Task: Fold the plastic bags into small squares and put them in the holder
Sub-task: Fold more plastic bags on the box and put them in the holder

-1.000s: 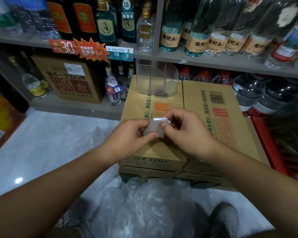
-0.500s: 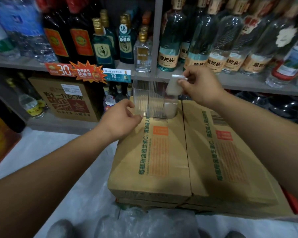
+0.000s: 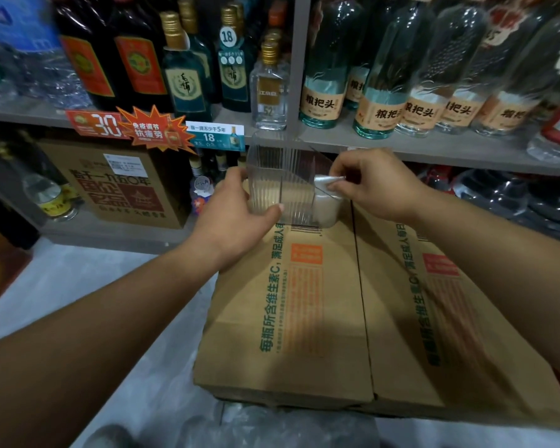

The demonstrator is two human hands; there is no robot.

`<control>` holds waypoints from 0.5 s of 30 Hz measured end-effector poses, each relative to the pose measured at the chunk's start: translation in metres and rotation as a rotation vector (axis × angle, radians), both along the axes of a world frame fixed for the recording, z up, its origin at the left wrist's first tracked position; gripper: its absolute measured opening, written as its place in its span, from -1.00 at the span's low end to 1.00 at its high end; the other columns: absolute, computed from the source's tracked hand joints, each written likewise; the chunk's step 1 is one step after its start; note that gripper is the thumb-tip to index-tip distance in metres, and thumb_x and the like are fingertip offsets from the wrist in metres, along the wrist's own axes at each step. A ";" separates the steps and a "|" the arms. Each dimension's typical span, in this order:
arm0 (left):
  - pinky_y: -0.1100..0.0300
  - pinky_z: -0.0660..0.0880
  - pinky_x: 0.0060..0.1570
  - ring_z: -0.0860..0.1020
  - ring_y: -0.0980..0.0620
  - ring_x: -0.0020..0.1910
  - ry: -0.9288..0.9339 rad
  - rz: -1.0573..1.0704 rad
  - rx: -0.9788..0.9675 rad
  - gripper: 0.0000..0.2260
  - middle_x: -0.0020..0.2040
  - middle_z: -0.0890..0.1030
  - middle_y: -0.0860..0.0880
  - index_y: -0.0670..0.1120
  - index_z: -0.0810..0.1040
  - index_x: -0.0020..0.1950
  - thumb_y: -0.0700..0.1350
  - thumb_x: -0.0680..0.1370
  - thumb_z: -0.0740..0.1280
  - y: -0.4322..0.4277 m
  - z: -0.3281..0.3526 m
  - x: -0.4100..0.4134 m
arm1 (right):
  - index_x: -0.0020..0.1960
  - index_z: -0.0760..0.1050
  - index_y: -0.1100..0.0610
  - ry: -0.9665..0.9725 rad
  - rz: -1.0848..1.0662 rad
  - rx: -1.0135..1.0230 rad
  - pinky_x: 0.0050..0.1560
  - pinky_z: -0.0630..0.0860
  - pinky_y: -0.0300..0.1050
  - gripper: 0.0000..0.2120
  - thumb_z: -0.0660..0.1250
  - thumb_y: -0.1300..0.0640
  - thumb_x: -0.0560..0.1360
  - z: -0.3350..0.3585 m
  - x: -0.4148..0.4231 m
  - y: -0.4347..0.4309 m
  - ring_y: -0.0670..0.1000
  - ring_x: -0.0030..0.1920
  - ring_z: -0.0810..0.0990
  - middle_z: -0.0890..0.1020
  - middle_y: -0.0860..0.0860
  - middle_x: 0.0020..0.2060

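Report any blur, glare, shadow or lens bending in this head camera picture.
Head view: the water bottles at upper left are smeared by blur; the ribbed clear holder and cardboard boxes read sharp; the shelf edge slants and tall bottles lean outward, wide-angle distortion; the right arm casts a soft shadow on the boxes; small glints on the dark jugs at right.

A shop: shelves (image 3: 434, 150) lined with liquor bottles (image 3: 320, 95), price tags (image 3: 214, 137) on the edge, and stock cartons (image 3: 304, 302) on the floor.
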State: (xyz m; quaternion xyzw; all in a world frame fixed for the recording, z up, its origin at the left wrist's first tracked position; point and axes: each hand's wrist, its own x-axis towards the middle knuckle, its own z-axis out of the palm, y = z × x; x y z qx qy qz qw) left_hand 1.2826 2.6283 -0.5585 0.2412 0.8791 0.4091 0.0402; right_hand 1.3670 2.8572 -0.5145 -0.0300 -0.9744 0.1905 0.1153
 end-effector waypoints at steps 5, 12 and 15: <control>-0.03 0.55 0.17 0.59 -0.04 0.13 -0.002 -0.013 -0.040 -0.33 0.22 0.55 -0.02 0.04 0.26 0.48 0.19 0.47 0.46 0.002 -0.009 -0.003 | -0.09 0.61 0.07 -0.113 0.001 -0.040 -0.08 0.56 -0.09 -0.95 0.47 0.13 0.52 0.002 -0.004 0.004 -0.10 -0.13 0.60 0.63 -0.10 -0.17; -0.05 0.56 0.13 0.60 -0.06 0.09 -0.006 -0.022 -0.051 -0.41 0.20 0.55 -0.01 0.04 0.29 0.42 0.14 0.49 0.45 0.002 -0.015 -0.003 | -0.01 0.61 0.03 -0.252 0.032 -0.136 0.06 0.61 -0.03 -0.93 0.43 0.17 0.53 0.010 -0.005 0.004 -0.08 -0.05 0.64 0.66 -0.09 -0.10; -0.04 0.55 0.12 0.59 -0.06 0.09 -0.004 -0.021 -0.057 -0.43 0.19 0.55 -0.01 0.04 0.29 0.41 0.13 0.50 0.45 0.002 -0.016 -0.003 | 0.01 0.58 -0.01 -0.309 0.030 -0.158 -0.05 0.59 -0.12 -0.85 0.42 0.20 0.49 0.012 0.000 0.000 -0.07 -0.08 0.63 0.65 -0.10 -0.08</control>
